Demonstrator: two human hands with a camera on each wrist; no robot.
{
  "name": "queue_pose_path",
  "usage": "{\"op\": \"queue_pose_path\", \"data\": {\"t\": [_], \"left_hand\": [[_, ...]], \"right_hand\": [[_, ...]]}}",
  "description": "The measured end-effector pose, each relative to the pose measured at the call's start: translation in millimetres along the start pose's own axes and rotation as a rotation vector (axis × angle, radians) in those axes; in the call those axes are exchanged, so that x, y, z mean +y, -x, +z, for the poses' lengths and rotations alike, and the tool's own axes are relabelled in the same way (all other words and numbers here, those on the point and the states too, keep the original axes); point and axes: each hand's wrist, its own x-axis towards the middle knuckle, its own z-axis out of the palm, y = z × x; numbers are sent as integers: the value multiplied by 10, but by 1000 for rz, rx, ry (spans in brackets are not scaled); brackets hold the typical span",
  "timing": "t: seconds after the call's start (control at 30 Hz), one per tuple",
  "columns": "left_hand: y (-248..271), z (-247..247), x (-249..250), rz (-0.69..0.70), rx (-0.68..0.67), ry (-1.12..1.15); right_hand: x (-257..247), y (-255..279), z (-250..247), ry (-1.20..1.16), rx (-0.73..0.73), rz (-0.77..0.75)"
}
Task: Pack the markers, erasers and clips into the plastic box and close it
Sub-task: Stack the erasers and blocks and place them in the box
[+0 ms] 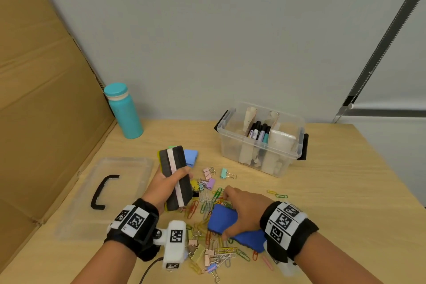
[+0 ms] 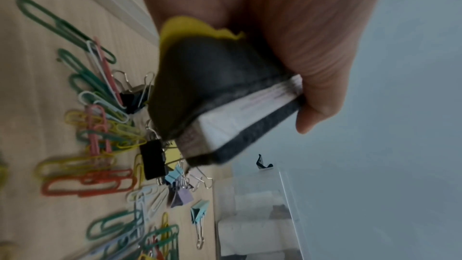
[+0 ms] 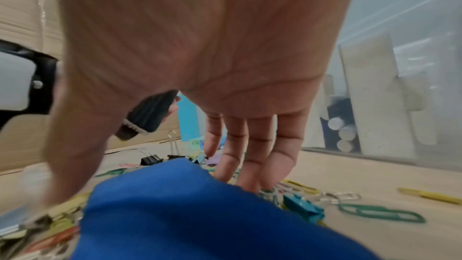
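My left hand (image 1: 164,183) holds a stack of felt erasers (image 1: 176,177) above the table, a grey one with a pink stripe on top; the left wrist view shows the stack (image 2: 220,94) with a yellow edge at its back. My right hand (image 1: 242,210) spans a dark blue eraser (image 1: 222,219) on the table, thumb at its near edge and fingers at its far edge (image 3: 187,215). The clear plastic box (image 1: 297,157) stands open at the back right with markers (image 1: 259,132) upright between cardboard dividers. Paper clips and binder clips (image 1: 207,253) lie scattered around both hands.
The clear lid (image 1: 129,168) with a black handle lies flat at the left. A light blue eraser (image 1: 191,157) sits behind my left hand. A teal bottle (image 1: 124,110) stands at the back left beside a cardboard wall (image 1: 46,99).
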Motion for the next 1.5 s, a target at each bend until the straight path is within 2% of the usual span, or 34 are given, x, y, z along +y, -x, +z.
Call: {"op": "queue_pose_path", "data": {"t": [0.1,0.17,0.3,0.5,0.67,0.83,1.13,1.27,1.5], "left_hand": [[23,-19,31,-30,5,74],[35,-39,51,-44,2,103],[48,-90,86,-25,11,67],[50,-118,105,-15,21,57],[56,-70,96,-13,-3,41],[58,-6,122,17,-21,1],[138,269,242,-14,-165,115],[158,346,242,-27,-215,239],[168,311,265,-22,-263,252]], "right_hand": [[-52,9,93,143,-2,-15],[-53,0,128,111,16,-15],[12,24,-78,-304,63,21],[148,16,-442,-813,255,-33],[172,0,-538,-1066,350,-20],[141,-50,-550,-1145,425,24],[-143,-144,-449,-1601,248,-116],[-290,-175,-409,-1657,201,-172],[-272,-218,-404,-1432,225,-142]]}}
